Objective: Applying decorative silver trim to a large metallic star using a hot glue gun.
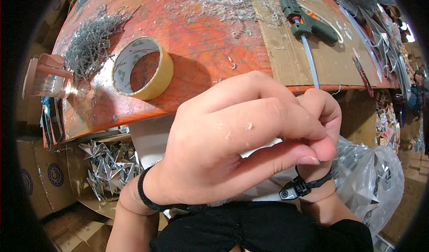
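My left hand is held up close in the middle of the view, with pale bits stuck to its skin. Its thumb and forefinger are pinched together at the fingertips of my right hand, which is curled closed behind it. Whatever the two hands may hold between them is hidden by the fingers. Both wrists wear black bands; a small grey and black device hangs at the right one. Past the left hand, a roll of yellow tape stands near the edge of the orange table.
A dark green glue gun with a clear stick lies on cardboard. Silver wire pieces pile up by a pink plastic container. Silver stars fill a box at lower left; a clear bag sits at right.
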The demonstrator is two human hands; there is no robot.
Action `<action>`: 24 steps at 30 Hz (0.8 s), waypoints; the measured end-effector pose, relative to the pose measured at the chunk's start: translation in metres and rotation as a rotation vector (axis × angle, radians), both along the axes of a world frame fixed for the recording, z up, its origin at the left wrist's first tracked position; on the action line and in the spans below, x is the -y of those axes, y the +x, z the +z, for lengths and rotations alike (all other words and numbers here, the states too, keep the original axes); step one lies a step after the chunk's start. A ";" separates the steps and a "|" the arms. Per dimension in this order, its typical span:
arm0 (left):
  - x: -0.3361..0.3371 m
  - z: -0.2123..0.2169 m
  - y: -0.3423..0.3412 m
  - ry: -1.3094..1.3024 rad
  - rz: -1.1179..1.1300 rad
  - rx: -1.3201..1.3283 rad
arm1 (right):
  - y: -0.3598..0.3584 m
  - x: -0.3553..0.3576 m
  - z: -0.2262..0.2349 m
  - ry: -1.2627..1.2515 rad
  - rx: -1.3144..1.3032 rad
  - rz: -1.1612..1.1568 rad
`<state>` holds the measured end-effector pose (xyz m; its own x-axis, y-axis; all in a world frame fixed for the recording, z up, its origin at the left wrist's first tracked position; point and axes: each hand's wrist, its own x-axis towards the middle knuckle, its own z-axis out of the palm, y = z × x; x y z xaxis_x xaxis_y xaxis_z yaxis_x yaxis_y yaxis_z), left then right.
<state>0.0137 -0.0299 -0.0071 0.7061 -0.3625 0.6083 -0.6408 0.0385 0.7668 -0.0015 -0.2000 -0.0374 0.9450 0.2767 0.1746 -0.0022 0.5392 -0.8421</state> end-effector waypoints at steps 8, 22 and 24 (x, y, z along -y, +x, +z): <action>-0.002 0.002 -0.002 0.121 0.182 0.122 | 0.004 0.007 0.005 -0.133 -0.057 0.005; -0.013 -0.017 -0.015 -0.214 -0.128 -0.588 | 0.013 0.012 0.015 -0.283 0.252 -0.356; -0.015 -0.015 -0.014 -0.213 -0.164 -0.757 | 0.014 0.039 0.022 -0.377 0.307 -0.533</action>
<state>-0.0007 -0.0151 -0.0218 0.9025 -0.4273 0.0533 0.0766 0.2811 0.9566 0.0122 -0.2394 -0.0149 0.8917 -0.1146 0.4379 0.4472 0.0736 -0.8914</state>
